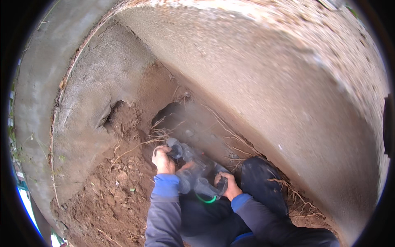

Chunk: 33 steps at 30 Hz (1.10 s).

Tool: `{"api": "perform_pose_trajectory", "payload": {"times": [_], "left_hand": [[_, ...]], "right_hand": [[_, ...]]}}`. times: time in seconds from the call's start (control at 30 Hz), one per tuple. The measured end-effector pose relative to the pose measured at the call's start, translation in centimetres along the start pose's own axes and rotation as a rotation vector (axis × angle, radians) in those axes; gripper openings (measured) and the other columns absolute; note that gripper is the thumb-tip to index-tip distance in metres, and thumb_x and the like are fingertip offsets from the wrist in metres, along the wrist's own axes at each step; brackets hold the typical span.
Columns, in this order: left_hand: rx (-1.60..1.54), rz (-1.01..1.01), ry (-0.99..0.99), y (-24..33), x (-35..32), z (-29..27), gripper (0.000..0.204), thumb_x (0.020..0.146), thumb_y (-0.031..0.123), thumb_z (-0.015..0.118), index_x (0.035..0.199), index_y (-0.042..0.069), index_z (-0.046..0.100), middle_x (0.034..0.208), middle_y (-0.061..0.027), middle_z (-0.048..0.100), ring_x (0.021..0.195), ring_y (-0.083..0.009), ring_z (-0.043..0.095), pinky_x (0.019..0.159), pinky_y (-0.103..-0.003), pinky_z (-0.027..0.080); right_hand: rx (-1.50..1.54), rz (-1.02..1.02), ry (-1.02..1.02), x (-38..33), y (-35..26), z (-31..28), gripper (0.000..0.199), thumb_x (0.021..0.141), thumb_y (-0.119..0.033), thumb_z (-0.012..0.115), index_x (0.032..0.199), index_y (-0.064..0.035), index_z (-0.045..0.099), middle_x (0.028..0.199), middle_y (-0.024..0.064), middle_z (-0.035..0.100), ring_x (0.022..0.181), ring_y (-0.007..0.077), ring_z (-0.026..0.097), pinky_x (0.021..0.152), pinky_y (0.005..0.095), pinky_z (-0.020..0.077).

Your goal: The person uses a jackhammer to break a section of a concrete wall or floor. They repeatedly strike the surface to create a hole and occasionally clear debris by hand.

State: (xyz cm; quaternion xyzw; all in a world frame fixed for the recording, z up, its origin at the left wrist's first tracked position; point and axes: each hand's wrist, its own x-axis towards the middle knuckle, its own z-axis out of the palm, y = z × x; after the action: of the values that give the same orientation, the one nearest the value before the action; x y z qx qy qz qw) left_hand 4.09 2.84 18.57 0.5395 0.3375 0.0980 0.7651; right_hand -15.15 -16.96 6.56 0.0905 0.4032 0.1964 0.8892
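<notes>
Nearest, the right hand (227, 186) is clenched on the rear grip of a grey-and-black handheld power tool with a green ring (196, 173), the left hand (163, 159) closed round its side handle (a bracing two-handed hold, by appearance). The tool's long axis runs up-left, nose towards the dark hole (166, 115) in the red-brown soil bank (123, 181) beneath the curved grey concrete wall (267, 82).

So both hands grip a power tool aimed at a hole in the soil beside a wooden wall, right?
Not wooden. The head view shows the left hand and right hand gripping the power tool, aimed at the hole in the soil beside a curved concrete wall.
</notes>
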Motion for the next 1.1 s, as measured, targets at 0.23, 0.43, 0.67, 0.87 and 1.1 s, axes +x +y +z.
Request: {"api": "perform_pose_trajectory", "payload": {"times": [0.23, 0.43, 0.67, 0.87, 1.1], "left_hand": [[-0.027, 0.063, -0.110, 0.8, -5.8, 2.0, 0.027, 0.068, -0.018, 0.059, 0.085, 0.002, 0.061, 0.089, -0.0127, 0.065, 0.086, -0.0268, 0.065, 0.080, -0.037, 0.057], [-0.063, 0.073, -0.125, 2.3, -8.7, 3.0, 0.023, 0.073, -0.017, 0.057, 0.086, 0.002, 0.060, 0.090, -0.0107, 0.063, 0.087, -0.0251, 0.063, 0.084, -0.036, 0.055], [-0.109, 0.004, -0.099, 2.5, -5.7, 0.7, 0.026, 0.070, -0.017, 0.056, 0.087, 0.003, 0.059, 0.092, -0.0107, 0.061, 0.089, -0.0259, 0.061, 0.086, -0.038, 0.054], [-0.220, -0.074, -0.203, 4.6, -0.1, -0.3, 0.026, 0.070, -0.019, 0.052, 0.082, 0.004, 0.055, 0.091, -0.0109, 0.059, 0.093, -0.0273, 0.060, 0.094, -0.040, 0.051], [-0.432, -0.075, -0.254, 2.6, 3.1, -1.6, 0.024, 0.072, -0.017, 0.059, 0.071, 0.007, 0.054, 0.089, -0.0080, 0.060, 0.093, -0.0250, 0.058, 0.101, -0.038, 0.047]], "right_hand": [[0.096, 0.040, -0.135, -4.9, -1.2, -0.2, 0.009, 0.090, -0.007, 0.064, 0.089, -0.0105, 0.056, 0.078, 0.0002, 0.055, 0.070, 0.0134, 0.057, 0.065, 0.0285, 0.0511], [0.151, 0.076, -0.256, -5.5, -2.5, -0.1, 0.009, 0.090, -0.006, 0.064, 0.092, -0.0110, 0.056, 0.077, -0.0009, 0.053, 0.069, 0.0125, 0.055, 0.063, 0.0273, 0.0481], [0.142, 0.058, -0.144, -4.2, -1.4, 0.4, 0.014, 0.087, -0.005, 0.066, 0.094, -0.0114, 0.056, 0.076, -0.0014, 0.051, 0.068, 0.0126, 0.054, 0.063, 0.0284, 0.0476], [-0.017, -0.021, -0.061, -1.8, -1.4, 5.3, 0.018, 0.083, -0.007, 0.068, 0.096, -0.0139, 0.057, 0.077, 0.0017, 0.054, 0.068, 0.0162, 0.055, 0.061, 0.0313, 0.0479], [-0.186, -0.077, -0.116, 0.7, -5.5, 9.0, 0.018, 0.084, -0.010, 0.068, 0.097, -0.0172, 0.057, 0.077, 0.0011, 0.055, 0.067, 0.0162, 0.055, 0.059, 0.0313, 0.0469]]}}
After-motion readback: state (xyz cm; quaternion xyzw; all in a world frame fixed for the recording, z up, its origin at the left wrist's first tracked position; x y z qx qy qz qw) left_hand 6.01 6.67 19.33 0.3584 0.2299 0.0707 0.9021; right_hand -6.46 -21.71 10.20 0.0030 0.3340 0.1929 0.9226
